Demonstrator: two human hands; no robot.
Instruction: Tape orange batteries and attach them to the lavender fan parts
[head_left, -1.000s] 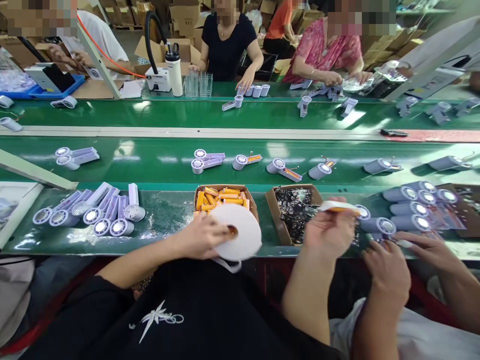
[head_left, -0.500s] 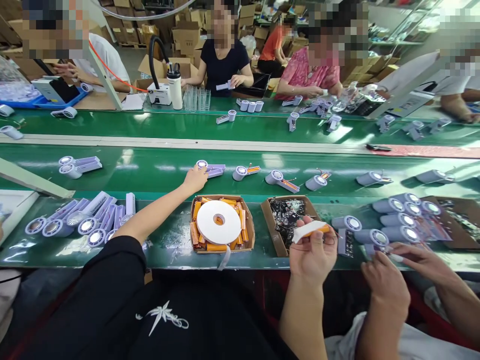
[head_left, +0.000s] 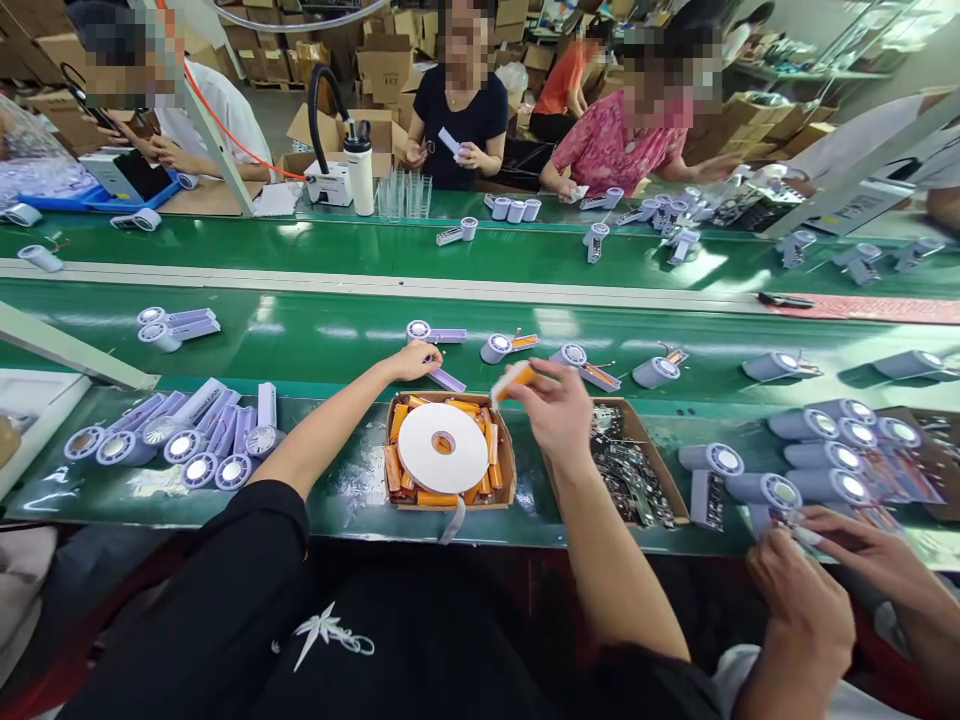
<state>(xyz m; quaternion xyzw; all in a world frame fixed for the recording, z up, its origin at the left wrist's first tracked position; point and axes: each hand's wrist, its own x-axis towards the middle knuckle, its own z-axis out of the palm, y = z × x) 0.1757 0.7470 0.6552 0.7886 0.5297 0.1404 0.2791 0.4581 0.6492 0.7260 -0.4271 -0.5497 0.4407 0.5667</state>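
- a glossy green worktop runs along the near side
- at its left end lies a bunch of lilac fan units, round heads mostly toward the near edge
- mid-worktop sits a cardboard box; a second box stands to its right
- farther right lie clustered fan units
- the near green belt carries a spaced row of fan units, two lying together at left
- past a pale divider, the far green belt bears scattered fan units
- a white tumbler and clear cups stand beyond
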